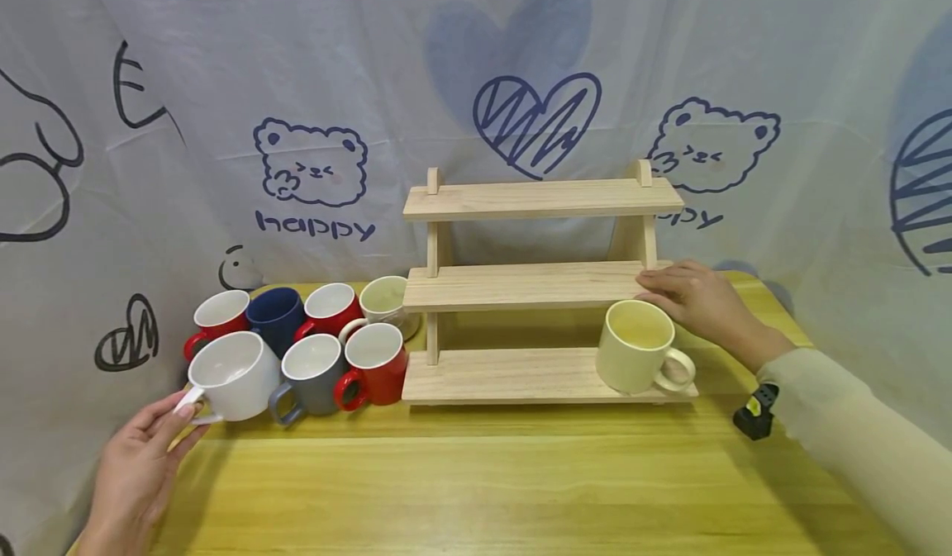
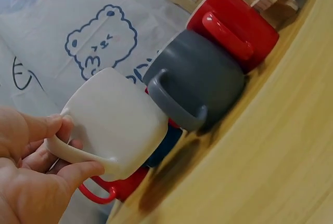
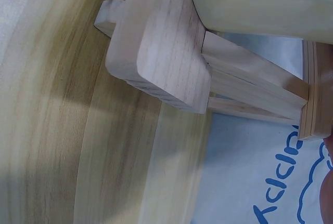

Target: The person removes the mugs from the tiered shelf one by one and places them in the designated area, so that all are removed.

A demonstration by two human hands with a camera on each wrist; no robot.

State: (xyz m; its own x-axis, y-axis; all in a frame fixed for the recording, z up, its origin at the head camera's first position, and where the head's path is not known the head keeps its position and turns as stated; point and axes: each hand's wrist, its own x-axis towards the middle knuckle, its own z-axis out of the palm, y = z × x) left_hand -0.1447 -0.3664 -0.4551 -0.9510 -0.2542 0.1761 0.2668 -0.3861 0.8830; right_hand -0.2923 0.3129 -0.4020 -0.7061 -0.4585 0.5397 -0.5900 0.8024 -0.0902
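Observation:
In the head view my left hand pinches the handle of a white mug. The left wrist view shows this mug tilted and raised off the table, its shadow below, with fingers and thumb round the handle. My right hand grips the right end of the middle board of a three-tier wooden shelf. A pale yellow mug stands on the bottom board at the right, just below that hand. Only a sliver of the right fingers shows in the right wrist view.
Beside the white mug are a grey mug and a red mug. Behind them stand a dark blue mug, a cream mug and two more red mugs. A printed curtain hangs behind the wooden table.

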